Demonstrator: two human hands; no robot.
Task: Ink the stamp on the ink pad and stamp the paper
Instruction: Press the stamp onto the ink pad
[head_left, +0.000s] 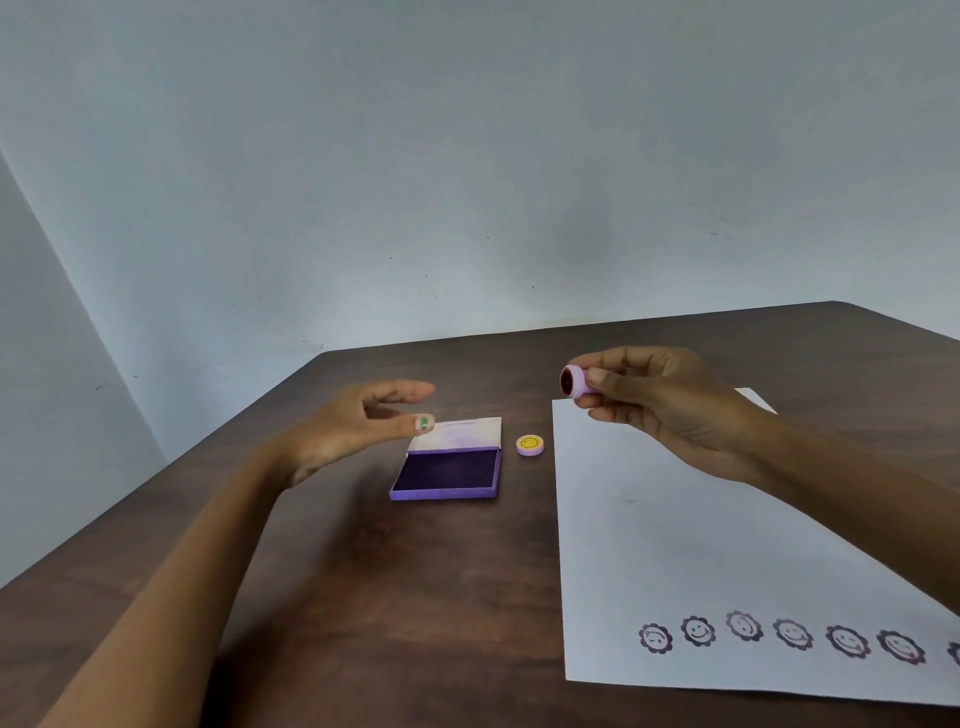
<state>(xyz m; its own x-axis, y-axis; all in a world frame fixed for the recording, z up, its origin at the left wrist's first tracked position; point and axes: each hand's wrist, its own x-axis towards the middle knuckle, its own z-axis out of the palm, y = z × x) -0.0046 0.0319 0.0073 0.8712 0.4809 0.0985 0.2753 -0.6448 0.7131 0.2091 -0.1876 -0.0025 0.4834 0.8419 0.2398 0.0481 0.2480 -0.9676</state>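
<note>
My right hand (670, 400) holds a small round pink stamp (574, 382) by its sides, its dark inked face turned to the left, raised above the far left corner of the white paper (675, 551). A row of several purple smiley-flower prints (779, 636) runs along the paper's near edge. The purple ink pad (449, 470) lies open on the table, its pale lid folded back behind it. My left hand (358, 426) hovers just left of the pad, fingers apart and holding nothing.
A small round pink cap with a yellow smiley top (529, 445) lies between the ink pad and the paper. Everything rests on a dark brown wooden table (395, 597). A pale wall stands close behind the table's far edge.
</note>
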